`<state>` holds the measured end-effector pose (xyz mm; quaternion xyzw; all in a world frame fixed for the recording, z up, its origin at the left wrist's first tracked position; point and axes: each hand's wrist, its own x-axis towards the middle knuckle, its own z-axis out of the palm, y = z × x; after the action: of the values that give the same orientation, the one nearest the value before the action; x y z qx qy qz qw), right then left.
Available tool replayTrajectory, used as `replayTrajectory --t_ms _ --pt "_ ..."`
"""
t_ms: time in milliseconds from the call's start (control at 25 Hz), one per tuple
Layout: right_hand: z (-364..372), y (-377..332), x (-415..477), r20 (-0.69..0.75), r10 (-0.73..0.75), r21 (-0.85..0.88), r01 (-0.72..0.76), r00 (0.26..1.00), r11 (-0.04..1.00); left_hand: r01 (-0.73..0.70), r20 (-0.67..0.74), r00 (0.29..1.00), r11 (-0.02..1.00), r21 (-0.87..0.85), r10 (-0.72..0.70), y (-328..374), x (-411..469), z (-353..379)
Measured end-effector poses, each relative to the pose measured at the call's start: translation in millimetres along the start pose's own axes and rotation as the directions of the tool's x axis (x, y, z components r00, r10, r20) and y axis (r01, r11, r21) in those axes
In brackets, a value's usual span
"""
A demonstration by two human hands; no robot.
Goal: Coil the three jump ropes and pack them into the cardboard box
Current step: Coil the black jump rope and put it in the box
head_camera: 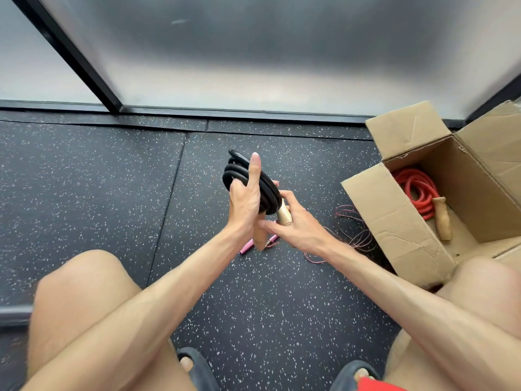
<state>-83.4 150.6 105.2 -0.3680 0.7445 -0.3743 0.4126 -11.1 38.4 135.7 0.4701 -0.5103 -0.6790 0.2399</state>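
Black rope: the black rope [262, 187] was wound into a tight coil and held upright in the air in front of the person, over the floor [84, 179].
Left hand: the left hand [244, 206] was clamped round the coil, fingers wrapped through it and thumb laid straight up along its face toward 12 o'clock, probably to stop the loops from springing open.
Right hand: the right hand [299, 227] was closed round the wooden handle [284, 216] at the coil's 5 o'clock edge, apparently tucking that end in.
Second handle: another wooden grip [260, 240] hung below the left palm, at 6 o'clock.
Box: the cardboard box [394, 221] stood open at 3 o'clock from the hands, beside the right knee, flaps up.
Red rope: the red rope [414, 193] already lay coiled inside the box with its grip [443, 218] beside it, leaving room.
Pink rope: the pink rope [355, 230] lay loose on the floor between the hands and the box, at 4 o'clock, its pink handle [249, 246] under the hands.
Obstacles: the near flap was likely to need clearing on the way in, and the loose pink rope lay under that path.
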Motion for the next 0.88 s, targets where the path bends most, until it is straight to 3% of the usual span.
replayTrajectory --t_ms 200,360,440,560,640,760,880 --pt "-10 6 -1 -0.265 0.036 0.029 -0.029 0.964 0.999 0.06 0.122 0.991 0.998 -0.02 -0.058 -8 -11 23" --pt "-29 8 -4 -0.375 0.077 0.182 -0.008 0.924 0.983 0.04 0.194 0.981 0.988 -0.147 -0.011 2 -25 54" --pt "-45 10 -8 -0.413 0.103 0.265 0.011 0.905 0.964 0.005 0.258 0.966 0.997 -0.071 0.013 1 -24 70" --pt "-70 16 -17 -0.464 0.128 0.398 0.077 0.877 0.914 -0.104 0.339 0.939 0.984 0.148 0.048 9 -16 103" --pt "-93 17 -26 -0.525 0.145 0.437 0.12 0.839 0.891 -0.272 0.412 0.9 0.922 0.276 0.143 26 -16 130" --pt "-144 22 -45 -0.581 0.186 0.482 0.15 0.793 0.863 -0.485 0.451 0.834 0.814 0.321 0.319 45 -29 172" --pt "-191 39 -63 -0.603 0.308 0.539 0.091 0.736 0.837 -0.586 0.312 0.8 0.781 0.217 0.513 42 -40 201"
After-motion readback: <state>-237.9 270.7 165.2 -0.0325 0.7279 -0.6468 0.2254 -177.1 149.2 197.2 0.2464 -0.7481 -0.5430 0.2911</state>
